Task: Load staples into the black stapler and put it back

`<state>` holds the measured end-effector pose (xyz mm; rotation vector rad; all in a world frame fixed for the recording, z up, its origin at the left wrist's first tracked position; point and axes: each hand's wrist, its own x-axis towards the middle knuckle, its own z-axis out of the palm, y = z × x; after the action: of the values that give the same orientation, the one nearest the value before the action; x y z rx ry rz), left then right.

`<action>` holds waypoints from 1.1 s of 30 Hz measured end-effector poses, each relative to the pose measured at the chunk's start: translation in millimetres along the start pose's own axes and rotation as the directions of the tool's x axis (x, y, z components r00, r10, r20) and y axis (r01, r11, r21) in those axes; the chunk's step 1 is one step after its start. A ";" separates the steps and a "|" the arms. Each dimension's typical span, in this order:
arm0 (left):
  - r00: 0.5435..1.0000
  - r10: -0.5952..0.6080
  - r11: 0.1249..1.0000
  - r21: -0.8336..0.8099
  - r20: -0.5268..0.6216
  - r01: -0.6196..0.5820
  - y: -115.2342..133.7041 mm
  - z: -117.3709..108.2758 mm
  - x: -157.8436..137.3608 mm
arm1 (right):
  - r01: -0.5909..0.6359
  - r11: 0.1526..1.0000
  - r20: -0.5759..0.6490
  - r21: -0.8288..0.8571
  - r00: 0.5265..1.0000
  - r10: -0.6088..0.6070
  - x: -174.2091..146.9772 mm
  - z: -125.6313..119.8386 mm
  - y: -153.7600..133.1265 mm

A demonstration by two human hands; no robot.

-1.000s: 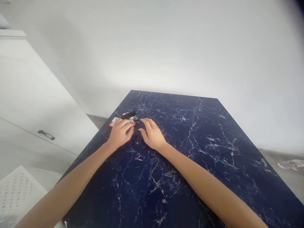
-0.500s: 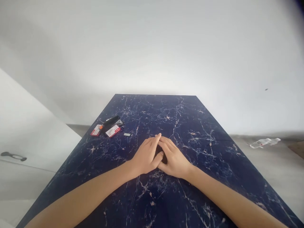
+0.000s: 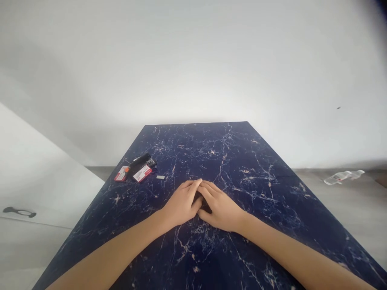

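My left hand and my right hand rest on the dark blue, marble-patterned table. Their fingers are stretched out and meet at the tips, partly overlapping, with a small gap between the thumbs and forefingers. I see nothing held in either one. Beyond my left hand lies a small pale strip. Further left is a little pile: a black object of a kind I cannot make out, a red and white card or packet, and another red and white piece with an orange bit beside it.
A pale wall stands behind the table's far edge. On the left is a white cabinet front with a dark handle. A clear plastic bottle lies on the floor to the right of the table.
The camera view has tilted slightly, so the table and the pile sit a little lower in the picture. Both hands keep the same pose, fingertips together.
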<state>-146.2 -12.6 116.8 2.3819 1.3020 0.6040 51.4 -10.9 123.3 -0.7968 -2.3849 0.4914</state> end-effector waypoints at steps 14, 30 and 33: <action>0.999 0.033 0.999 -0.007 -0.002 -0.033 -1.3 -0.2 1.0 | -0.005 1.000 0.012 -0.008 1.000 0.006 -0.1 -0.8 0.0; 0.998 0.060 0.998 -0.004 -0.034 -0.061 -1.2 0.6 1.0 | -0.011 1.000 0.009 -0.009 1.000 0.011 -0.4 -0.8 -1.0; 0.999 0.044 0.999 0.000 -0.018 -0.044 -0.5 -0.2 1.2 | -0.011 1.000 0.015 -0.007 1.000 0.011 -0.6 -1.1 -0.8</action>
<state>-146.1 -11.3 117.0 2.4165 1.2595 0.6400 52.1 -11.8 124.3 -0.8124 -2.3981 0.4955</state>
